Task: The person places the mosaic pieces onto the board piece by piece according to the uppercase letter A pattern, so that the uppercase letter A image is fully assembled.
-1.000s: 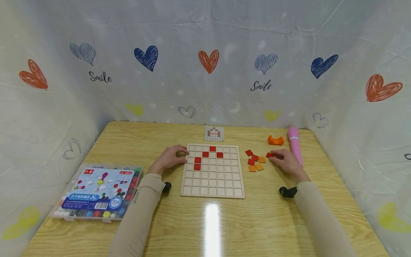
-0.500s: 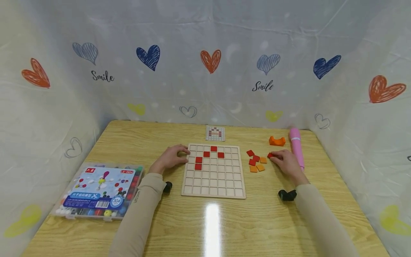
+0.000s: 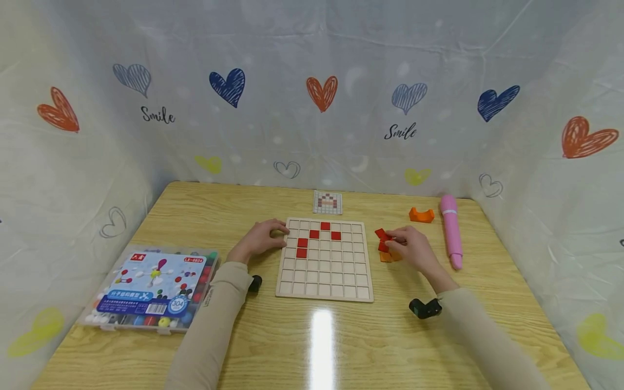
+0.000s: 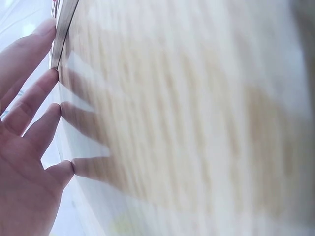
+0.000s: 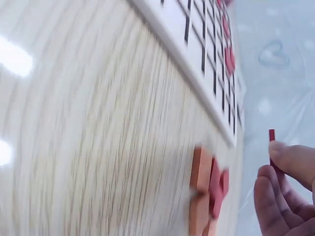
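A wooden grid board [image 3: 324,292] lies mid-table with several red square tiles [image 3: 301,253] in its upper cells. My left hand [image 3: 260,238] rests at the board's left edge. In the left wrist view its extended fingers [image 4: 42,130] touch the edge and the tabletop. Between thumb and fingers my right hand [image 3: 414,250] pinches a thin red square tile [image 5: 271,135], seen edge-on in the right wrist view. That hand is over the loose pile right of the board, where red tiles [image 3: 379,233] and orange tiles [image 3: 385,258] lie, partly hidden by it.
Behind the board lies a small pattern card [image 3: 327,203]. An orange cradle-shaped piece [image 3: 421,215] and a pink rod [image 3: 451,233] lie at the back right. At the left sits a clear-sided molecular model kit box [image 3: 151,287], close to my left sleeve.
My right hand has moved left with the red tile, from beside the pink rod to over the loose tiles. The left hand stays at the board's edge.
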`<state>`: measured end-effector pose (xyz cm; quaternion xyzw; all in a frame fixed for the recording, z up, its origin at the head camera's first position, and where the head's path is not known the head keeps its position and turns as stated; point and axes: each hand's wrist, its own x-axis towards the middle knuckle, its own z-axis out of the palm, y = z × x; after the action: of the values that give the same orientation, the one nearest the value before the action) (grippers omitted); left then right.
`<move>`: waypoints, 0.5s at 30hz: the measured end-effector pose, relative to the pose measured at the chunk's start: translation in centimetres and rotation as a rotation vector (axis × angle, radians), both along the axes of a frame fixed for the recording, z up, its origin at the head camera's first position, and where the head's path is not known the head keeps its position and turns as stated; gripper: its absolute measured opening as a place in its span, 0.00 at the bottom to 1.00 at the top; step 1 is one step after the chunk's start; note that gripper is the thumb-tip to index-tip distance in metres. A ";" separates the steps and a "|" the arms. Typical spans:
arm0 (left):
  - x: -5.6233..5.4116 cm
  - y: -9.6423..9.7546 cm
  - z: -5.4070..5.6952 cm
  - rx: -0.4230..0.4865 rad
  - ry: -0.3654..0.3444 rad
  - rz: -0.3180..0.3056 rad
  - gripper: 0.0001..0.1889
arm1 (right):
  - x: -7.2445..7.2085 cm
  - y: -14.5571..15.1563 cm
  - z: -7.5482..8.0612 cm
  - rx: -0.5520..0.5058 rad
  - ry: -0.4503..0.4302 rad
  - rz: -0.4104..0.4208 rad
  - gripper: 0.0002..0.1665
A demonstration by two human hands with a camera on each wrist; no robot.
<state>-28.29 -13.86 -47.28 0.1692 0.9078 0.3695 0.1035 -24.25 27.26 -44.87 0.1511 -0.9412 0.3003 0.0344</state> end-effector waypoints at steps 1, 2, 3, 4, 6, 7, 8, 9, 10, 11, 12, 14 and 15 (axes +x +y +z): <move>0.0 0.0 0.0 -0.001 0.001 -0.001 0.17 | 0.2 -0.6 0.1 -0.001 -0.011 0.009 0.20; 0.1 0.0 0.0 -0.003 0.001 -0.001 0.17 | 0.3 -1.3 0.1 0.001 -0.017 0.024 0.19; 0.1 0.0 0.0 -0.004 0.003 -0.001 0.17 | 0.5 -2.0 0.2 -0.003 -0.026 0.038 0.19; 0.1 0.0 0.0 -0.002 0.001 0.002 0.17 | 0.7 -2.7 0.2 -0.010 -0.033 0.055 0.19; 0.1 0.0 0.0 -0.002 -0.002 0.005 0.17 | 1.1 -4.0 0.3 -0.033 -0.051 0.092 0.18; 0.1 0.0 0.0 -0.001 -0.003 0.005 0.17 | 1.3 -4.7 0.3 -0.044 -0.060 0.111 0.18; 0.1 0.0 0.0 -0.002 -0.003 0.006 0.17 | 1.5 -5.4 0.2 -0.053 -0.069 0.132 0.18; 0.1 0.0 0.0 -0.001 -0.002 0.006 0.17 | 1.7 -6.1 0.2 -0.064 -0.080 0.151 0.17; 0.1 0.0 0.0 -0.002 -0.001 0.005 0.17 | 1.9 -6.7 0.2 -0.072 -0.088 0.169 0.17; 0.1 0.0 0.0 -0.001 -0.002 0.005 0.17 | 2.0 -7.3 0.1 -0.081 -0.093 0.188 0.17; 0.1 0.0 0.0 0.001 -0.003 0.008 0.17 | 2.1 -7.8 0.1 -0.089 -0.100 0.205 0.17; 0.1 0.0 0.0 0.007 -0.008 0.014 0.18 | 2.3 -8.8 0.1 -0.110 -0.109 0.233 0.17; 0.1 0.0 0.0 0.015 -0.014 0.020 0.18 | 2.3 -9.3 0.2 -0.118 -0.109 0.246 0.17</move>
<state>-28.23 -13.84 -47.25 0.1585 0.9059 0.3784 0.1048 -21.93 17.97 -44.71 0.2465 -0.8967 0.3650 -0.0449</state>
